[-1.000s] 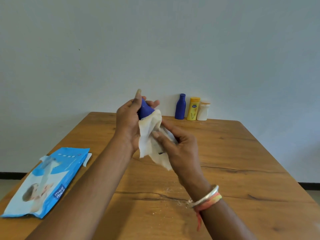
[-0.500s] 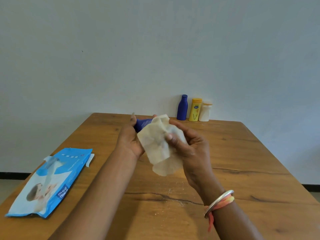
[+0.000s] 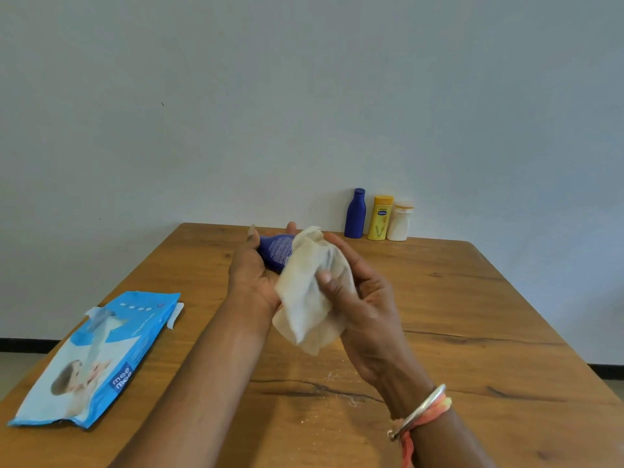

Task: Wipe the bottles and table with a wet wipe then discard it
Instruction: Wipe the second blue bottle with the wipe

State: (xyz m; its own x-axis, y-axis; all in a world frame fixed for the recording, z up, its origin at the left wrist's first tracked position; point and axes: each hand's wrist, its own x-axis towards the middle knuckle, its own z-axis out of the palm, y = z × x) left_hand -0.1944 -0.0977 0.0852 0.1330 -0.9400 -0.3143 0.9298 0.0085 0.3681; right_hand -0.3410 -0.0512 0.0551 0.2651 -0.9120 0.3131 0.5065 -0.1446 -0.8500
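1. Held bottle [image 3: 277, 251]: dark blue plastic with fine white print on the side. It lay roughly level above mid-table, and its 3 o'clock end was hidden under the wipe.
2. Left hand [image 3: 251, 271] gripped it from the 9 o'clock side, with fingers curled behind and thumb pointing to 12.
3. Wipe [image 3: 310, 298]: off-white, crumpled, with faint yellowish marks. It was wrapped over the bottle, with a loose tail hanging toward 6.
4. Right hand [image 3: 368, 309] pinched the wipe, thumb pressed on its front and fingers curled behind.
5. Table [image 3: 472, 315]: brown wood with clear grain. A dark crack line ran at 6 o'clock of the hands, with pale specks [image 3: 337, 376] around it.
6. At 1 o'clock of the hands, on the far edge by the wall, three bottles stood upright in a row: far blue bottle [image 3: 355, 214], yellow bottle [image 3: 381, 219], white bottle [image 3: 400, 224].
7. Pack [image 3: 98, 356] at 8 o'clock: flat, soft, glossy blue-white, with its flap peeled up.
8. Wall [image 3: 304, 96]: plain, pale, matt, with a dark skirting strip at floor level.
9. Right wrist carried a metal bangle [image 3: 418, 410] beside an orange thread.
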